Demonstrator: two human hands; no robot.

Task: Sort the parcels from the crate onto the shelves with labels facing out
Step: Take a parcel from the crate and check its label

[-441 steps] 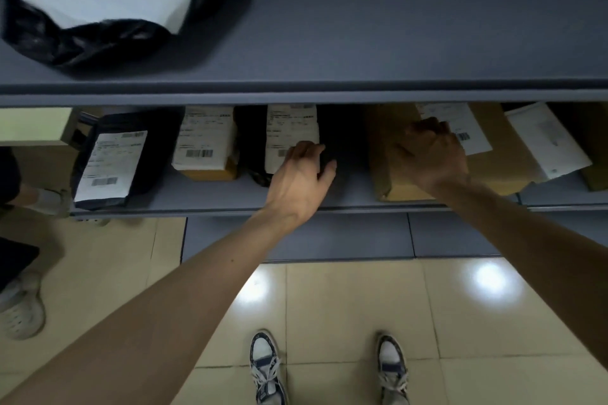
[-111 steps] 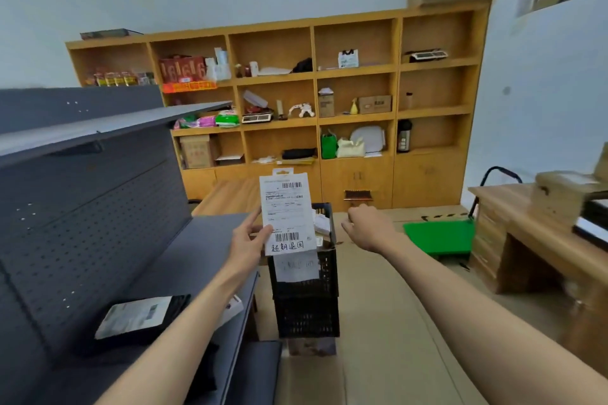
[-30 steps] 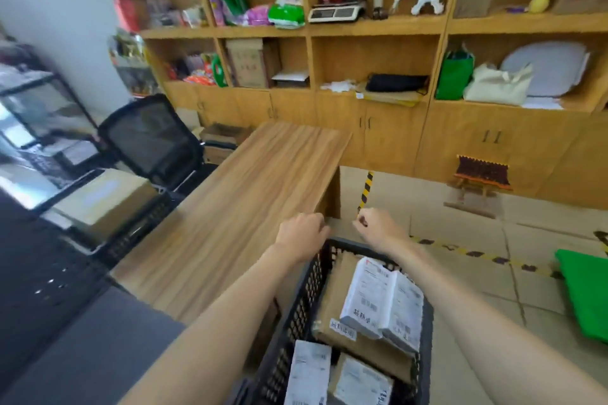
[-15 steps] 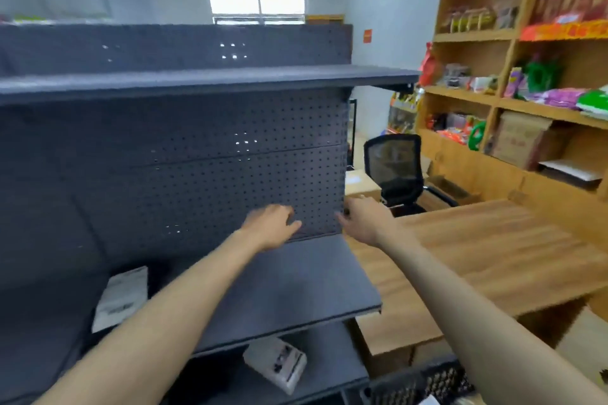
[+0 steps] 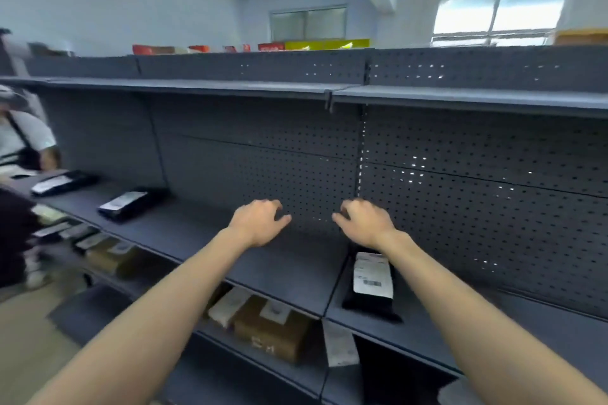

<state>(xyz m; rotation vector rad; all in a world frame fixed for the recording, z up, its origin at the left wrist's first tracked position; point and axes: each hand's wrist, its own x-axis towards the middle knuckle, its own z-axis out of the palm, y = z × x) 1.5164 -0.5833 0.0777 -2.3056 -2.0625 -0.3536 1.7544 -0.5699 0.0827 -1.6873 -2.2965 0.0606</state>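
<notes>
On the middle shelf (image 5: 296,260) of the grey shelving, directly below the right forearm, lies a black parcel (image 5: 370,299) with its white label (image 5: 372,276) facing up and toward the viewer. Two further black parcels (image 5: 131,204) lie flat on the same shelf well to the left. The lower shelf carries a brown carton (image 5: 273,332) and smaller pale packets, partly hidden by the shelf edge. The crate is not in view.

Left hand (image 5: 258,223) and right hand (image 5: 365,222) are both raised in front of the pegboard back panel (image 5: 263,174), apart from each other. The fingers of both hang loosely curled and grasp nothing. Neither hand touches a parcel; the nearest parcel lies below and behind the right wrist, near it but clear of the fingers.

Assessment of handling: the black parcel appears to be a soft poly mailer, probably light and pliable, with a smooth film that may slip under a loose pinch. It would likely sag if lifted by one corner. A hold across the short sides, thumb on top and fingers beneath, clear of the label, seems soundest. The brown carton looks rigid and would take a grip on opposite faces.

A second person (image 5: 23,141) stands at the far left end of the shelving.
</notes>
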